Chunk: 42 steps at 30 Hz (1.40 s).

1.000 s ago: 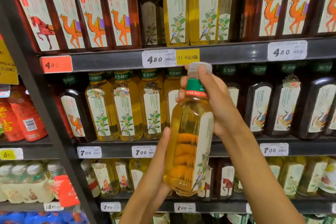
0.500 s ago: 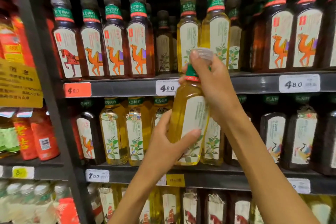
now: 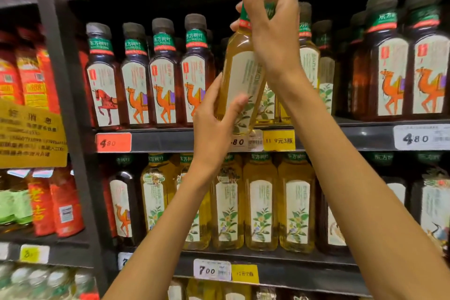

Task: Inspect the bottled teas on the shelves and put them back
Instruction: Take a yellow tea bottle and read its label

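Observation:
A yellow tea bottle (image 3: 239, 73) with a white flower label, green neck band and clear cap is held up in front of the upper shelf (image 3: 341, 136), leaning slightly right. My right hand (image 3: 272, 29) grips its neck and cap from the right. My left hand (image 3: 214, 124) holds its lower body, thumb across the label. Behind it on that shelf stand more yellow tea bottles (image 3: 309, 56), partly hidden by my right arm.
Dark tea bottles with camel labels (image 3: 163, 80) fill the upper shelf to the left, and more of them (image 3: 409, 68) stand to the right. Yellow flower-label bottles (image 3: 260, 202) line the shelf below. Red cans (image 3: 29, 75) sit beyond a black upright post (image 3: 65, 105).
Both hands have lifted the yellow bottle from the middle shelf's level up to the upper shelf. The camera tilted upward with it.

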Each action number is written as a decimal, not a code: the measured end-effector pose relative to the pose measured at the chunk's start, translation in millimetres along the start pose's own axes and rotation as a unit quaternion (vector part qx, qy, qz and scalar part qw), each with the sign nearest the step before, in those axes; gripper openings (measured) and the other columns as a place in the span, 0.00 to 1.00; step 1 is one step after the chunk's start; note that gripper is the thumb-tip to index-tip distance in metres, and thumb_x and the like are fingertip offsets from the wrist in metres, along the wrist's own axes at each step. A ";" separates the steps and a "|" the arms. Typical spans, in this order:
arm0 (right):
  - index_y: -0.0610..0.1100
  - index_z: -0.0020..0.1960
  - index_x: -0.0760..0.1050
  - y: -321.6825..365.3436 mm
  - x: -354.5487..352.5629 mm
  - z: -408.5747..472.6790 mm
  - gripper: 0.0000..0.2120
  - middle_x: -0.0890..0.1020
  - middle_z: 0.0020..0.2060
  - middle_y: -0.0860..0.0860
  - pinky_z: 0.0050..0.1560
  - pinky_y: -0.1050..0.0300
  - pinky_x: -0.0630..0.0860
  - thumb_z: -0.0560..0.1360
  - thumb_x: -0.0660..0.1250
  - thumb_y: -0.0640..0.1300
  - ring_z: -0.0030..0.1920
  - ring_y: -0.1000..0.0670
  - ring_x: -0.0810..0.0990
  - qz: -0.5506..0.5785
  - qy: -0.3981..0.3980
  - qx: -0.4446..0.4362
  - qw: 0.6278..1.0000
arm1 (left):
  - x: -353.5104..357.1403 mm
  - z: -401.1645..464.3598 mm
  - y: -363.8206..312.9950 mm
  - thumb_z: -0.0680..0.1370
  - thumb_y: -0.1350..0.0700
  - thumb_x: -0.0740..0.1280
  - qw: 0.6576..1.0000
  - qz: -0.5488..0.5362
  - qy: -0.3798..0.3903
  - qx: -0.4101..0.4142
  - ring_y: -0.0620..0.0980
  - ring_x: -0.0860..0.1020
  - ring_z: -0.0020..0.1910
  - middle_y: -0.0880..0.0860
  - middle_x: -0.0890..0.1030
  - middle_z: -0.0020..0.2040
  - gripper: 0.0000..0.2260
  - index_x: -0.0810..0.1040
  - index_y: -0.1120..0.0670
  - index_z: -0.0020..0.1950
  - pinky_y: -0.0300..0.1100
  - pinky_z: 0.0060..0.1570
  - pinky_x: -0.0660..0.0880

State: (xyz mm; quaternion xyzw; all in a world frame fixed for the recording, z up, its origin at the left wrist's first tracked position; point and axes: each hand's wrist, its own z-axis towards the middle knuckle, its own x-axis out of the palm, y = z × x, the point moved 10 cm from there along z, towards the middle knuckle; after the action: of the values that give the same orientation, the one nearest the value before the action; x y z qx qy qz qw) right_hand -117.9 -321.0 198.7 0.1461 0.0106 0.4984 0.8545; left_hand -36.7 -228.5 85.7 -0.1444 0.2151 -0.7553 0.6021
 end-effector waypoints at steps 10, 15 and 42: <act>0.42 0.63 0.59 -38.1 9.1 8.9 0.15 0.73 0.48 0.46 0.47 0.40 0.77 0.79 0.59 0.44 0.46 0.45 0.77 -0.057 0.009 0.034 0.998 | 2.7 9.4 13.1 0.78 0.46 0.63 0.999 0.031 -0.021 -0.023 0.44 0.70 0.68 0.48 0.70 0.70 0.27 0.60 0.50 0.75 0.49 0.65 0.72; 0.44 0.74 0.61 -55.9 22.5 -2.6 0.25 0.72 0.64 0.47 0.61 0.47 0.71 0.79 0.62 0.48 0.62 0.50 0.72 -0.232 0.041 0.025 0.971 | -8.6 7.5 13.9 0.78 0.45 0.63 0.972 0.218 -0.088 0.001 0.47 0.66 0.67 0.51 0.70 0.68 0.28 0.62 0.53 0.75 0.48 0.67 0.69; 0.40 0.66 0.70 -53.3 -12.3 7.2 0.18 0.73 0.59 0.43 0.56 0.54 0.71 0.80 0.62 0.48 0.58 0.46 0.72 -0.450 -0.018 -0.074 0.890 | 4.3 2.5 -6.2 0.74 0.59 0.71 0.918 0.358 -0.118 0.120 0.55 0.71 0.58 0.55 0.76 0.60 0.21 0.73 0.56 0.66 0.44 0.55 0.67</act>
State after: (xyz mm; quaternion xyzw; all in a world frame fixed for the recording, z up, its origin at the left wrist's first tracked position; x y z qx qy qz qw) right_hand -77.6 -357.7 190.2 0.0713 0.0233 0.0575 0.9955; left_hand -41.8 -232.0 90.8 -0.0721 0.0874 -0.4872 0.8659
